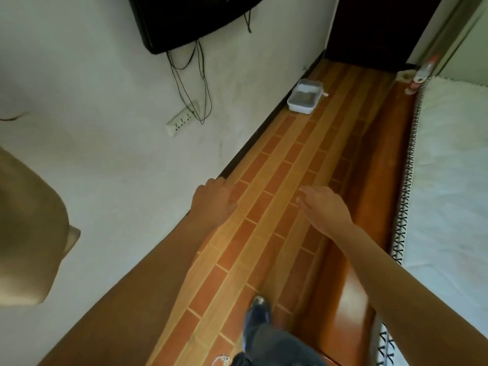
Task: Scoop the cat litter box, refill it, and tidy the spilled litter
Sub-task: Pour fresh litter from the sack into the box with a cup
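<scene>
Far down the floor (290, 159), against the foot of the white wall (105, 143), sits the litter box (299, 109) — a pale tray with grey litter (303, 97) inside. A small pale thing pokes out at its right rim; it is too small to tell what it is. The box lies well apart from both hands.

The left hand (214, 204) reaches forward over the line where wall meets floor, its fingers loosely curled, its grip released and holding nothing. The right hand (326, 207) stretches out over the tiles with its fingers nearly straight, palm down — its grip is also released and it carries nothing. The two hands are level with each other, a strip of floor showing between them.

The floor is a narrow lane of orange and tan brick-pattern tiles. Along its right side runs a glossy wooden bed frame (369, 186), and the bed (449, 180) above it has a white cover with a black-and-white stitched edge. Near the bed's far corner stands a bottle (422, 72) with a reddish top. A dark shoe (257, 310) is planted on the tiles near the bottom of the view.

On the wall hangs a black TV (190, 19), with thin cables (190, 83) trailing down to a white power strip (182, 121). A dark door (369, 30) closes the far end of the lane.
</scene>
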Tool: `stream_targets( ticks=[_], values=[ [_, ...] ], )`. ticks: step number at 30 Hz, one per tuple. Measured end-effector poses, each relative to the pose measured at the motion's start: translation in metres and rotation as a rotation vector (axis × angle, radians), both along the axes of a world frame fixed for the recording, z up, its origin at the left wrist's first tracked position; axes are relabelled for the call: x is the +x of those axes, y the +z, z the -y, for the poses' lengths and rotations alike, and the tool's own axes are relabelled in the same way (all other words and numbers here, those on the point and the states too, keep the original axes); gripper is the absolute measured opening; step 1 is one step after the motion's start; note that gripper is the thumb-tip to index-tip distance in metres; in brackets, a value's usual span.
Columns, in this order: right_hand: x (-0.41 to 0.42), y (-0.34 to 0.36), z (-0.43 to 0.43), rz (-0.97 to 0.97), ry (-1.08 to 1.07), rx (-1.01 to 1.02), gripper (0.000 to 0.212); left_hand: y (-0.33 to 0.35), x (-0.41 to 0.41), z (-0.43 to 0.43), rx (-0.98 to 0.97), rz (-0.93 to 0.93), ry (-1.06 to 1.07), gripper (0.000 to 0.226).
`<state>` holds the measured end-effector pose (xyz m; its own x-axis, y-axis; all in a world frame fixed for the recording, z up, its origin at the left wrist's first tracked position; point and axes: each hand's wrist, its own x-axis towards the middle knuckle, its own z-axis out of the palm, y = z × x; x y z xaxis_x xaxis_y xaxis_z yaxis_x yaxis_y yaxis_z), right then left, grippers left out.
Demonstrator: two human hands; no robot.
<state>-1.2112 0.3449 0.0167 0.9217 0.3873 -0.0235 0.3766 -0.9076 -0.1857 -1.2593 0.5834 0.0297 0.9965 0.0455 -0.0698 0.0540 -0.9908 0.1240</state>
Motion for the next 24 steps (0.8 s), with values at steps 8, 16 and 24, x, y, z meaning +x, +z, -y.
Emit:
stream_targets(
  ticks=[8, 16, 24],
  values=[
    [0.121, 0.017, 0.026, 0.017, -0.070, -0.016, 0.036, 0.011, 0.145, 0.015, 0.013, 0.066, -0.098, 0.039],
    [0.210, 0.017, 0.064, 0.028, -0.147, -0.017, 0.040, 0.000, 0.270, 0.031, 0.001, 0.083, -0.206, 0.034],
    [0.341, 0.013, 0.094, -0.010, -0.221, -0.100, 0.040, -0.015, 0.429, 0.049, 0.031, 0.025, -0.310, 0.031]
  ],
)
